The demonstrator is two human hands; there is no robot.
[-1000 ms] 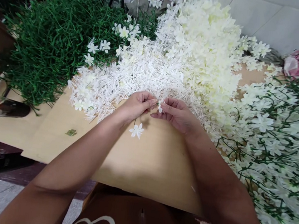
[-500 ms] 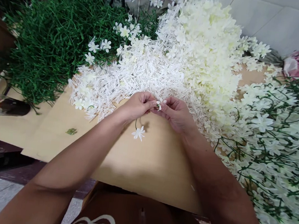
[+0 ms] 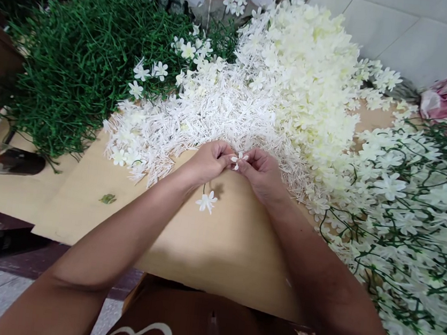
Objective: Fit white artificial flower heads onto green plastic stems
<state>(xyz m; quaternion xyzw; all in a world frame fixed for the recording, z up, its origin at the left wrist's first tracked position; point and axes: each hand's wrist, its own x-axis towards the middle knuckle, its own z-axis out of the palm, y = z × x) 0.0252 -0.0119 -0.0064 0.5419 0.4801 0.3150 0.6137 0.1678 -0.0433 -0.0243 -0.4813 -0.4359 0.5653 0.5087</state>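
White flower (image 3: 237, 161) between the fingers (image 3: 252, 156)

Overlapping sheets of tan cardboard (image 3: 222, 253) make the work surface, with a pile of white strands (image 3: 226, 108) along the middle. Left of that pile lies a big heap of green stems (image 3: 86, 55); right of it, a mound of cream blossoms (image 3: 313, 86), then, farther right, white flowers on stalks (image 3: 391, 185). Nearer the wearer and left of the strands sit a small green scrap (image 3: 107, 198) and a clear cup (image 3: 18, 161) with dark contents.
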